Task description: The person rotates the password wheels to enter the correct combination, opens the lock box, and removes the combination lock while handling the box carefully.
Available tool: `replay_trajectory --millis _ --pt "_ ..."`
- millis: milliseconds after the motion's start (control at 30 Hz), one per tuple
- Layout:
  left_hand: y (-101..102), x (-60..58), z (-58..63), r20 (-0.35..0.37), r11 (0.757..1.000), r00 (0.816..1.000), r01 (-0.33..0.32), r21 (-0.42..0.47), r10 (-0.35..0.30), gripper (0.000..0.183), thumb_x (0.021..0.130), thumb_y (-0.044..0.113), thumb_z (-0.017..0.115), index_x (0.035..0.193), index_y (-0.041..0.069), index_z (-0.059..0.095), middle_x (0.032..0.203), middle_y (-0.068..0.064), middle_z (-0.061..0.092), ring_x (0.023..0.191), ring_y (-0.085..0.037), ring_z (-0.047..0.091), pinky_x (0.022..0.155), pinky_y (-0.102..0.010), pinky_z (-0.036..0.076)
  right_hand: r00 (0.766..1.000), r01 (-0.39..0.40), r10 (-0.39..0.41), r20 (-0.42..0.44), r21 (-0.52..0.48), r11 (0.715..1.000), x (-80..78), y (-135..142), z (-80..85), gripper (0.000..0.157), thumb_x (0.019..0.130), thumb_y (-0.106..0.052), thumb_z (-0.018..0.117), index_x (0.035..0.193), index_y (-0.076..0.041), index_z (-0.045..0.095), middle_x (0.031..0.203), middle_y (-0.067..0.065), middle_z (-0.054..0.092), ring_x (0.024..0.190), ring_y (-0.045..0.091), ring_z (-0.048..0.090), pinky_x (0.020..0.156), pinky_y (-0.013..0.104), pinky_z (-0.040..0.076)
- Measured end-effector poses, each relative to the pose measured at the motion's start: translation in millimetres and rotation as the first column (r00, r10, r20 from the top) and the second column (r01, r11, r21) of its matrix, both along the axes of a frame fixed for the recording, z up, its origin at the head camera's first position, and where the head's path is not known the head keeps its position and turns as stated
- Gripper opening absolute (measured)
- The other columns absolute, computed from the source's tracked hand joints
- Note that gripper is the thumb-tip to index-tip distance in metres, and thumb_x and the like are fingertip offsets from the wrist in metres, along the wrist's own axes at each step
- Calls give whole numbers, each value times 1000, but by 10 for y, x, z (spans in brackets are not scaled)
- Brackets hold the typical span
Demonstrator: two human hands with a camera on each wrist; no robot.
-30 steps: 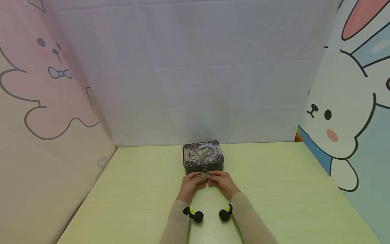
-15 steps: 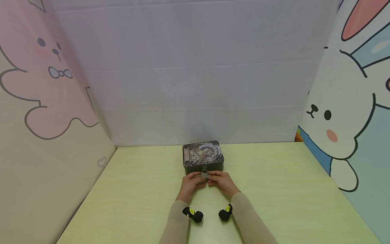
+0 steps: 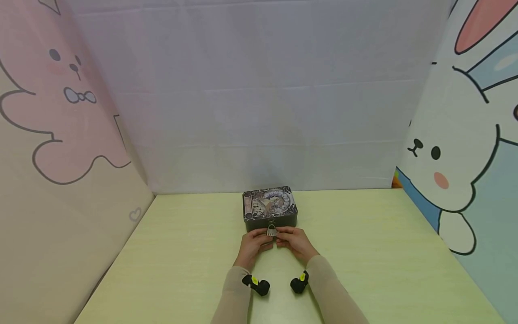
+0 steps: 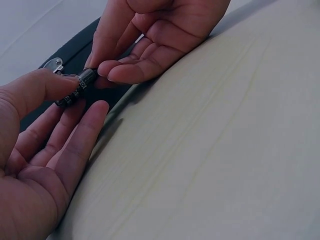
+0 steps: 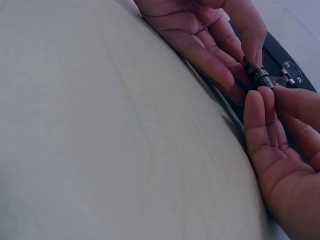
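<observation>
A dark tin box (image 3: 268, 204) with a printed lid stands closed at the back middle of the table. From the latch (image 5: 292, 73) on its front hangs a small silver combination padlock (image 3: 271, 231), with number dials visible in the left wrist view. My left hand (image 3: 252, 246) holds the padlock from the left, its thumb pressed on the dials. On the other side my right hand (image 3: 297, 243) pinches the padlock's end between thumb and fingertips. Both hands are low in front of the box. Fingers partly cover the padlock (image 4: 82, 82) in the wrist views.
The pale yellow table (image 3: 182, 256) reaches back to a white cloth wall (image 3: 259, 103). Cartoon-printed walls flank it left and right. A black wrist camera (image 3: 261, 287) sits on the left wrist, another black wrist camera (image 3: 298, 284) on the right.
</observation>
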State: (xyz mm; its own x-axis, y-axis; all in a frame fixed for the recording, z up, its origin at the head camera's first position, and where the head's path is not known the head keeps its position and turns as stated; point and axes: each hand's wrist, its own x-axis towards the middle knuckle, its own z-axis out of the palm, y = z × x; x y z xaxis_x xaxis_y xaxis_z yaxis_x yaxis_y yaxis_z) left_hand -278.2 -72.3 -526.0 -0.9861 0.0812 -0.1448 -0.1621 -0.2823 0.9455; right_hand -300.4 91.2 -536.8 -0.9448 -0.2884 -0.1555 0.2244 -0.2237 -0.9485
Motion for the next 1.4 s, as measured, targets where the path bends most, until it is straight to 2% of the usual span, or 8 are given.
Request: replay_trajectory --millis 200,367,567,933,1400 --pt "-5 -20 -22 3 1000 1000 5 -14 -5 34 81 -8 62 113 -16 54 97 -20 66 77 -21 66 80 -44 53 1000 8 -8 9 -3 1000 -38 -8 -67 37 89 3 54 123 18 45 89 6 63 72 13 61 72 30 56" --pt "-17 -93 -141 8 1000 1000 4 -7 -4 35 80 -7 64 113 -15 55 97 -19 66 76 -21 66 77 -42 54 1000 -5 5 1 -3 1000 -40 -1 -57 38 90 3 53 123 18 45 90 6 63 73 13 61 73 30 55" --pt "-7 -146 -250 -2 1000 1000 -16 -16 16 35 79 -4 66 112 -12 58 97 -16 66 76 -22 66 74 -38 56 1000 17 -17 -3 -4 1000 -13 -8 -22 38 89 2 55 122 17 47 89 7 63 72 13 61 70 28 56" --pt "-1 -128 -246 -12 998 999 -34 -45 33 32 79 -4 65 110 -11 60 99 -18 65 75 -22 66 73 -36 56 1000 27 -27 -11 -10 1000 -13 -10 -49 36 87 2 56 120 16 49 87 7 63 71 14 61 69 29 56" --pt "1 -138 -253 1 999 999 -41 -32 41 34 79 -2 67 112 -10 60 100 -18 65 77 -24 66 74 -38 56 999 39 -39 -4 -7 999 -18 -15 -46 35 88 2 55 120 16 49 88 7 63 71 14 61 67 27 56"
